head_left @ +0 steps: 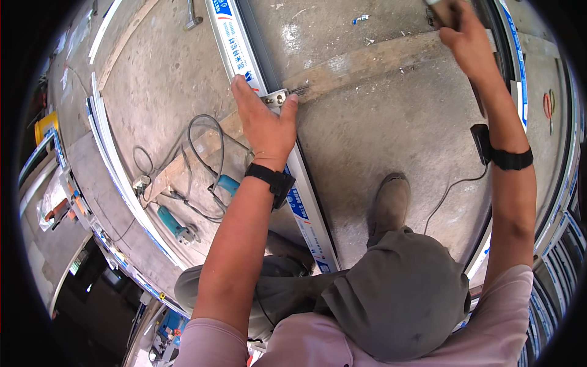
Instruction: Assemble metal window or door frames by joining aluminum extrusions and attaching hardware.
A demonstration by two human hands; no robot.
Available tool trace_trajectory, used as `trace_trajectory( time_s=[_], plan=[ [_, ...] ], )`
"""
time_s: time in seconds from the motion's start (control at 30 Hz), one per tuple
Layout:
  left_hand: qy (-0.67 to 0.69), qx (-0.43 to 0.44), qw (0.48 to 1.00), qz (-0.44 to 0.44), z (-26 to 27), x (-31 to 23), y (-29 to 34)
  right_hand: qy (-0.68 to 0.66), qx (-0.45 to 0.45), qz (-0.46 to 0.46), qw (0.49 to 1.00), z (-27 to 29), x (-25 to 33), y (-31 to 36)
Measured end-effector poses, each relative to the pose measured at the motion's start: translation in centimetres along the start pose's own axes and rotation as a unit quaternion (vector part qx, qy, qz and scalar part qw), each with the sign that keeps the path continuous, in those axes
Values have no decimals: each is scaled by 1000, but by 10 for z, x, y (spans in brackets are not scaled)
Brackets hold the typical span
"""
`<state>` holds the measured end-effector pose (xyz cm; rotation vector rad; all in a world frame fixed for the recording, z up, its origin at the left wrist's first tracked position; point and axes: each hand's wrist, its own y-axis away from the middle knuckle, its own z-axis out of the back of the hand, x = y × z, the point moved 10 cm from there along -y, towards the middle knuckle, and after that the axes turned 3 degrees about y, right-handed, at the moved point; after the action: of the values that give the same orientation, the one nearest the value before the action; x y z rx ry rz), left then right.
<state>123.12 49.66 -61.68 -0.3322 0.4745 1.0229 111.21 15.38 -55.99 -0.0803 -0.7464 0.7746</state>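
Observation:
My left hand [269,125] is closed over a silvery metal block [276,98] with round holes or screw heads, fingers on one side and thumb on the other. The block sits across a long metal profile [307,211] covered with blue-and-white film, which runs from the top toward my legs. Thin dark pins or screws [299,90] stick out beside my thumb. Raised at the far right, my right hand [468,46] grips a blocky tan-and-grey object [441,11]. That object is blurred and cut off by the picture's edge, so its kind is unclear.
Left of the profile lie a teal angle grinder [176,225], a second teal tool [228,185] and looped cables [205,131]. A hammer [193,23] rests at the top. Wooden boards [367,58] cross the concrete floor. Red-and-green-handled scissors [548,105] lie far right.

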Motion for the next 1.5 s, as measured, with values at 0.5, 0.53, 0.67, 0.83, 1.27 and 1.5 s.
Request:
trace_trajectory(
  time_s=[0.5, 0.53, 0.67, 0.83, 1.27, 1.5],
  plan=[
    [15, -12, 1000, 24, -6, 5, -1, 109, 427, 294, 848, -135, 108, 74],
    [8, -10, 1000, 25, -6, 6, 0, 109, 427, 295, 848, -138, 108, 71],
    [11, -12, 1000, 8, -8, 2, 0, 100, 408, 271, 866, -142, 98, 60],
    [8, -16, 1000, -17, -6, 0, -2, 98, 443, 328, 829, -139, 117, 66],
    [-108, 115, 986, -55, 4, -14, -10, -274, 402, -254, 836, -75, 17, 144],
    [-101, 161, 981, 23, -10, -10, -10, -411, 314, -332, 789, -91, 4, 226]
  ],
)
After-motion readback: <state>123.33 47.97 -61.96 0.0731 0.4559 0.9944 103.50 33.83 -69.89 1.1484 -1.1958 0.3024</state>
